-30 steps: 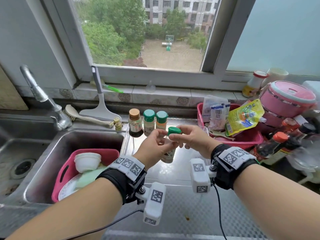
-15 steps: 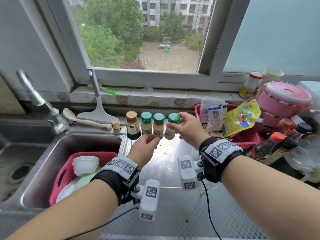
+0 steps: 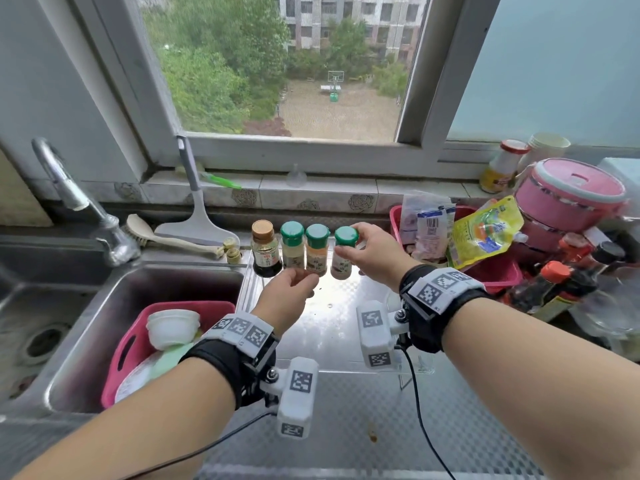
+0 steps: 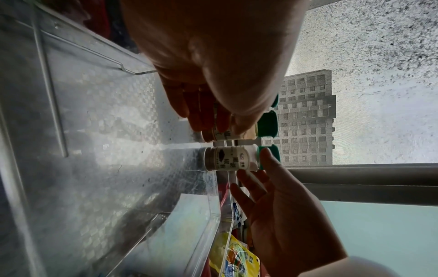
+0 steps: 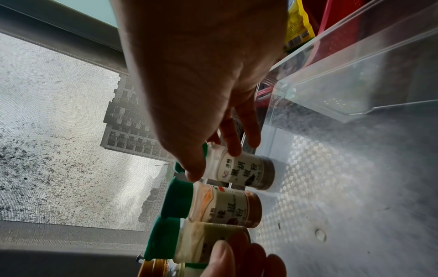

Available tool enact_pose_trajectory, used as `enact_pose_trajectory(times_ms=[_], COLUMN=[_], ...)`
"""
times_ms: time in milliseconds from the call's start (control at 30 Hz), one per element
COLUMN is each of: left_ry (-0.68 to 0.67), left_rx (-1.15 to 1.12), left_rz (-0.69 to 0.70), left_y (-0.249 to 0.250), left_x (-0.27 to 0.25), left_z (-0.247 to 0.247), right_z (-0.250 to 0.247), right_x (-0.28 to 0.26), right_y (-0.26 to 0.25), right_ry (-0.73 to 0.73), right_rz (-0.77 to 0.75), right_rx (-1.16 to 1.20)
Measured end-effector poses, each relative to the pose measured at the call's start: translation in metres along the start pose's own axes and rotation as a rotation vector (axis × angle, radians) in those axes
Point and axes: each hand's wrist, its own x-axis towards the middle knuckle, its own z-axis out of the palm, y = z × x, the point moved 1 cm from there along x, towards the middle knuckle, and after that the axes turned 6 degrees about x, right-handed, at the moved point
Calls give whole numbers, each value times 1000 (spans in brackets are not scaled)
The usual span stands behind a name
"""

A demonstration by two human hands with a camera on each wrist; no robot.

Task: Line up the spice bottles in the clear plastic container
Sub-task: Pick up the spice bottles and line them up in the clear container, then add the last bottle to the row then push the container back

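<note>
Four bottles stand in a row at the back of the clear plastic container [image 3: 339,362]: a brown-capped dark bottle [image 3: 265,249], then two green-capped spice bottles [image 3: 292,249] [image 3: 317,251]. My right hand [image 3: 349,242] pinches the green cap of the pepper bottle [image 3: 343,263] at the row's right end; its base is at the container floor, slightly tilted in the right wrist view [image 5: 246,172]. My left hand [image 3: 301,277] reaches to the lower fronts of the middle bottles, its fingertips [image 4: 201,123] touching the chili bottle [image 4: 222,135].
To the left lies a sink with a pink basket [image 3: 138,341] of dishes, plus a faucet [image 3: 79,202]. On the right a red basket [image 3: 491,271] of packets, sauce bottles [image 3: 554,289] and a pink pot [image 3: 571,192] crowd the container. A brush and a squeegee lie behind.
My right hand carried the pepper bottle back from in front of me to the right end of the row. My left hand let go of it and moved to the middle bottles.
</note>
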Motion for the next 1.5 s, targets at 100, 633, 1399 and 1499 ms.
enact_pose_trajectory(times_ms=[100,633,1399,1499], left_ry=[-8,-250,-347,-390], left_rx=[7,-21,-31,-19], left_rz=[19,183,179,196], left_y=[1,57,82,82], left_x=[-1,-14,-14,-18], left_z=[1,94,172,167], right_z=[-1,-125,-162,-168], right_x=[0,-69,-101,-100], right_y=[2,88,165,134], right_ry=[6,219,117,144], right_rz=[0,171,410,327], right_rx=[6,129,20,219])
